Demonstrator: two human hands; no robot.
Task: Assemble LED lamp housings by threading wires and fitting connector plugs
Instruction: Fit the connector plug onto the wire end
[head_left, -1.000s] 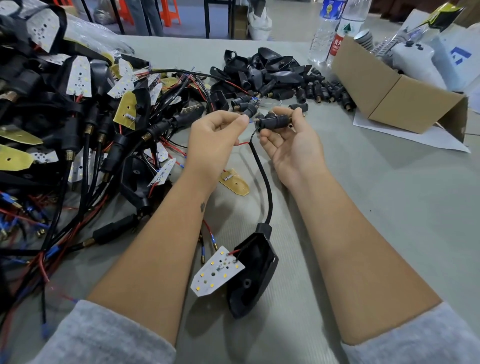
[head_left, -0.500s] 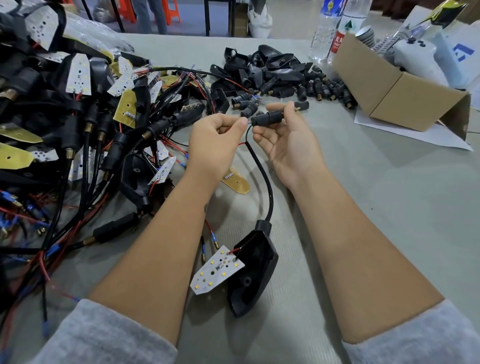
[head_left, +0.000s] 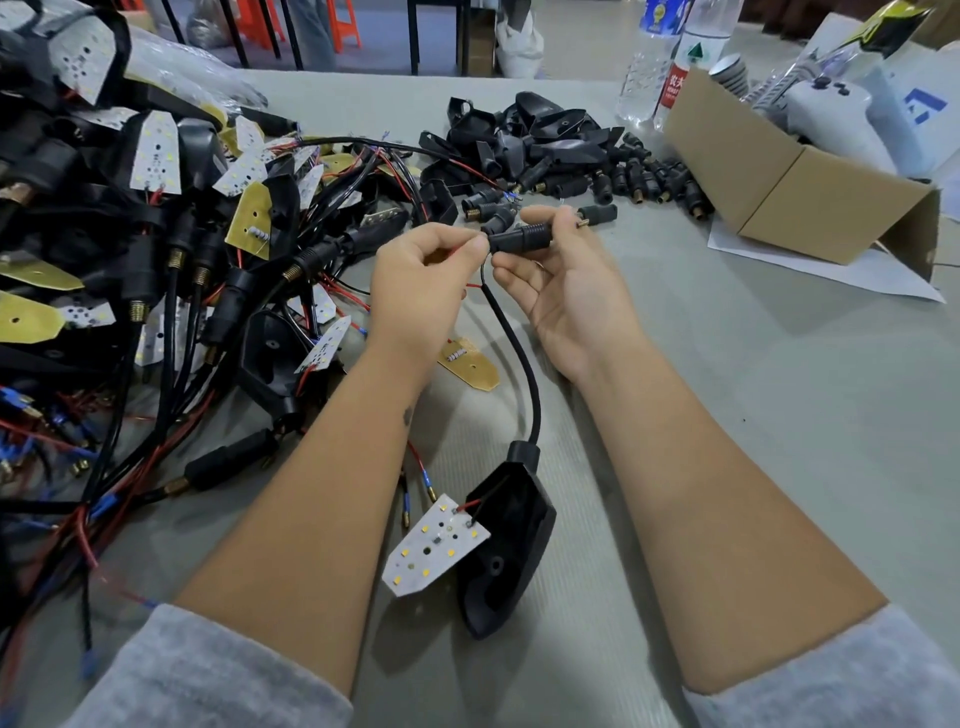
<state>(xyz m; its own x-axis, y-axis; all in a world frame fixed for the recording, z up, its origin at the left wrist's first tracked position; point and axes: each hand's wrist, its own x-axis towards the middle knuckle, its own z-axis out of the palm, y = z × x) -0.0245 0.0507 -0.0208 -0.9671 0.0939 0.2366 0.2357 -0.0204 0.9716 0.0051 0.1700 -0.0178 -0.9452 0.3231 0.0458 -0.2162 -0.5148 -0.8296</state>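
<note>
The right hand (head_left: 566, 291) pinches a small, light, rigid black plastic connector plug (head_left: 519, 242); the left hand (head_left: 421, 291) pinches thin, fragile red wire (head_left: 453, 253) just beside its mouth. Better hold the ribbed body.

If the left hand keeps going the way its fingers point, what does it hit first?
The left hand points right, pinching the red wire. It would probably meet the connector plug held in the right hand first; it looks almost in contact, though depth is unclear.
</note>
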